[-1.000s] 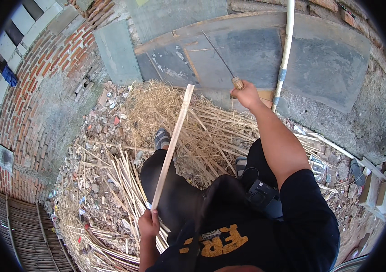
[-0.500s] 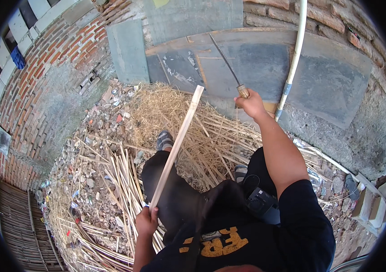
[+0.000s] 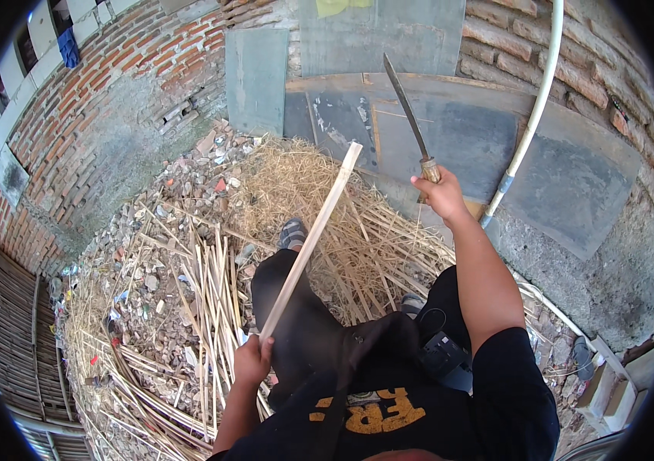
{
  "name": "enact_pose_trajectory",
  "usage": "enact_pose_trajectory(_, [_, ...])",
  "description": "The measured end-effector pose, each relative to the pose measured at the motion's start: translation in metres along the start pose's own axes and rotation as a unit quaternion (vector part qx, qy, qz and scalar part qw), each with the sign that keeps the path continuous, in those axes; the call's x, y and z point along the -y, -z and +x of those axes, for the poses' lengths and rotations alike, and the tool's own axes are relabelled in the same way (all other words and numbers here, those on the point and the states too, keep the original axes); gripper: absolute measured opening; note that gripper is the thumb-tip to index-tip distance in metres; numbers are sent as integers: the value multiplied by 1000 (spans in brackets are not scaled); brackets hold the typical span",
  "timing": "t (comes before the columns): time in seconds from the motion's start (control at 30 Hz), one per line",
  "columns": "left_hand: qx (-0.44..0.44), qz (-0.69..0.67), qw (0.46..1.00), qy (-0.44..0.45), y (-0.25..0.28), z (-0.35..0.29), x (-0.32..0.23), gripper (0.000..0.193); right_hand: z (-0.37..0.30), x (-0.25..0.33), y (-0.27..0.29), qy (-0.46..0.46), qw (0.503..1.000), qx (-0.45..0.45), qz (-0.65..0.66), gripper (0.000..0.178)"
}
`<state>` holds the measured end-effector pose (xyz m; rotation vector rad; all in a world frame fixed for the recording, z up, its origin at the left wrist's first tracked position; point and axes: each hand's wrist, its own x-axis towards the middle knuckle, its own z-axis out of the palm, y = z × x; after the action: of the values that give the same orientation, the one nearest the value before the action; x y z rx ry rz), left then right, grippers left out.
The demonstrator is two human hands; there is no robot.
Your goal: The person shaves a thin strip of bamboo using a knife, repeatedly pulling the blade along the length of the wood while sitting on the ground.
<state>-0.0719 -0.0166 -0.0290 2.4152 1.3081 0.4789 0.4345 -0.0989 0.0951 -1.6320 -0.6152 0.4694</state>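
Note:
My left hand [image 3: 252, 361] is closed round the near end of a pale bamboo strip [image 3: 312, 240], which slants up and away to the right across my left leg. In my right hand [image 3: 444, 195] is the wooden handle of a machete [image 3: 407, 106]. Its long dark blade points up and slightly left, apart from the strip. The blade stands in front of the grey boards against the wall. Loose bamboo strips [image 3: 212, 307] lie on the ground beside my left hand.
Dry shavings [image 3: 288, 180] and more strips cover the ground ahead and between my feet. Rubble [image 3: 150, 269] spreads at the left. Grey boards [image 3: 450, 127] lean on the brick wall, next to a white pipe [image 3: 540, 100]. A wooden stool-like frame [image 3: 611, 392] stands at right.
The view has shifted, so the surroundings sit lower and, near the wall, farther right. The machete blade now shows broader and more upright. Both hands keep their holds.

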Motion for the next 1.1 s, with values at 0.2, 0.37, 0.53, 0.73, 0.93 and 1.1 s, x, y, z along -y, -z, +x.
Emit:
enact_pose_trajectory(0.2, [9, -5, 1000, 3, 0, -1, 5, 47, 5, -6, -4, 14, 1000, 3, -14, 28])
enact_pose_trajectory(0.37, [12, -7, 1000, 13, -4, 0, 6, 47, 6, -13, -4, 13, 1000, 2, -28, 31])
enact_pose_trajectory(0.53, [19, -18, 999, 20, -2, 1, 0, 49, 5, -14, 0, 3, 998, 27, -54, 41])
enact_pose_trajectory(0.73, [62, -72, 993, 67, 4, 6, -21, 56, 12, -30, 9, 23, 994, 17, -104, 54])
enact_pose_trajectory(0.93, [114, -71, 986, 95, -8, 18, -16, 47, 19, -33, 18, 21, 994, 25, -102, 53])
enact_pose_trajectory(1.1, [160, -236, 957, 54, -7, 22, -12, 30, 16, -26, 29, 13, 991, 37, -124, 44])
